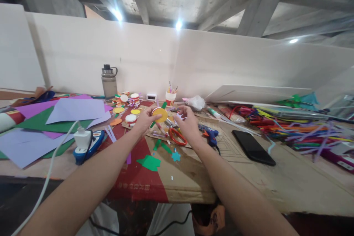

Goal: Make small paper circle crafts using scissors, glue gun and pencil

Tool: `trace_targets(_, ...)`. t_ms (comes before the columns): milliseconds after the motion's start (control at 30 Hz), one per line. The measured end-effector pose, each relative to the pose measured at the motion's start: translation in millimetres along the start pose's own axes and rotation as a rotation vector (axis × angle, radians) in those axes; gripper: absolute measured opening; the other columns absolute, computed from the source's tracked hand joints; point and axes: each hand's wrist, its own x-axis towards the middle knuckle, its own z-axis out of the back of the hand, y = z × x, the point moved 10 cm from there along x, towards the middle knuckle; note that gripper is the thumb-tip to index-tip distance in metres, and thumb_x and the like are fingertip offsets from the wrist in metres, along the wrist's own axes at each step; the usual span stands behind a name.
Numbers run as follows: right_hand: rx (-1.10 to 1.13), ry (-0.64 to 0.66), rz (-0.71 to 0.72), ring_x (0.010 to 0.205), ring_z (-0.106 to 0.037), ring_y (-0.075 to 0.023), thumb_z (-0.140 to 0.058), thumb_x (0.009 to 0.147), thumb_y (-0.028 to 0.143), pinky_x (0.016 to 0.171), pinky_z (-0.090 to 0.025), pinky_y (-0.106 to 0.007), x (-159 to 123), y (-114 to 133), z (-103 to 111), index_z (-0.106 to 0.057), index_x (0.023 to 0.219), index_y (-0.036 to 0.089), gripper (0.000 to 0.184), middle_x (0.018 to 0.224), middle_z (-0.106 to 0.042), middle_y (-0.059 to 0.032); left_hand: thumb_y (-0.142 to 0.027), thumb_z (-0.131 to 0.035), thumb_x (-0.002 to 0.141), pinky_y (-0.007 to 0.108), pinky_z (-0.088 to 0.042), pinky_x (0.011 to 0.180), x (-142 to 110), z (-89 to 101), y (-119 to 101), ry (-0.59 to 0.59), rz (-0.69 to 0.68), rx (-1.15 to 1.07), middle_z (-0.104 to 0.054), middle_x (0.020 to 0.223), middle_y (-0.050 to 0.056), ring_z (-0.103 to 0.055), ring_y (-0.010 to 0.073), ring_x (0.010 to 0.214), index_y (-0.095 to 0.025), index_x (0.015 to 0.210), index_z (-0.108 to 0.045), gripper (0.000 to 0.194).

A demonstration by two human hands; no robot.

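My left hand (144, 122) is closed on a round yellow-faced disc (159, 115) with a pale rim, from which green strips stick out at top and bottom. To its right, my right hand (189, 122) pinches a small pale purple paper cutout (179, 116), partly hidden by the fingers. Below the hands lie red-handled scissors (177, 137), a green paper piece (151, 162) and a blue paper flower (175, 155). A white-topped round piece (131, 119) and a flat yellow disc (135, 111) lie left of my left hand.
A power strip (91, 146) with a white cable and coloured paper sheets (70, 112) occupy the left side. A bottle (109, 84) and a cup of pens (170, 98) stand behind. A blue glue gun (212, 136), a phone (253, 147) and many coloured strips (293, 127) lie right.
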Motion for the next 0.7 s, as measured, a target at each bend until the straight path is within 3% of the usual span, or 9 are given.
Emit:
trace_targets(100, 0.051, 0.088, -0.114, 0.077, -0.054, -0.0176, -0.067, 0.072, 0.039, 0.071, -0.045, -0.032, -3.2, -10.1, -13.4, -0.058, 0.104, 0.016, 0.04, 0.089, -0.059, -0.0052, -0.022, -0.084, 0.053, 0.027, -0.052, 0.069, -2.2, -4.4, 0.5, 0.01, 0.026, -0.047, -0.071, 0.086, 0.002, -0.064, 0.0153, 0.076, -0.016, 0.09, -0.065, 0.042)
trace_targets(233, 0.102, 0.242, -0.118, 0.076, -0.055, -0.0171, -0.064, 0.074, 0.04, 0.071, -0.043, -0.031, -8.8, -5.5, -34.5, -0.063, 0.092, 0.018, 0.028, 0.085, -0.063, -0.0042, -0.021, -0.085, 0.053, 0.026, -0.052, 0.068, -5.2, -12.7, 2.7, 0.055, 0.044, -0.071, -0.071, 0.086, 0.002, -0.065, 0.0148, 0.075, -0.016, 0.094, -0.062, 0.048)
trace_targets(400, 0.184, 0.249, -0.123, 0.075, -0.056, -0.0166, -0.06, 0.077, 0.041, 0.07, -0.043, -0.03, -7.5, -5.6, -35.0, -0.063, 0.077, 0.018, 0.023, 0.079, -0.064, -0.0027, -0.021, -0.086, 0.051, 0.028, -0.051, 0.069, -6.5, -14.3, 4.1, 0.046, 0.063, -0.05, -0.071, 0.086, 0.004, -0.066, 0.0172, 0.076, -0.017, 0.102, -0.056, 0.06)
trace_targets(533, 0.218, 0.261, -0.13, 0.07, -0.055, -0.0149, -0.06, 0.077, 0.038, 0.067, -0.043, -0.028, -6.7, -7.9, -33.4, -0.063, 0.076, 0.019, 0.019, 0.076, -0.062, -0.0008, -0.022, -0.085, 0.056, 0.028, -0.051, 0.074, -3.9, -10.3, -7.0, 0.024, 0.007, -0.029, -0.068, 0.098, 0.006, -0.064, 0.0181, 0.091, -0.017, 0.104, -0.057, 0.055)
trace_targets(700, 0.194, 0.321, -0.18, 0.062, -0.053, -0.0141, -0.061, 0.076, 0.04, 0.057, -0.041, -0.026, -11.1, -12.2, -39.4, -0.063, 0.077, 0.019, 0.021, 0.072, -0.062, -0.0005, -0.019, -0.084, 0.055, 0.028, -0.05, 0.077, -2.7, -6.6, -18.7, 0.002, -0.03, -0.077, -0.065, 0.089, 0.002, -0.063, 0.0152, 0.087, -0.017, 0.102, -0.057, 0.054)
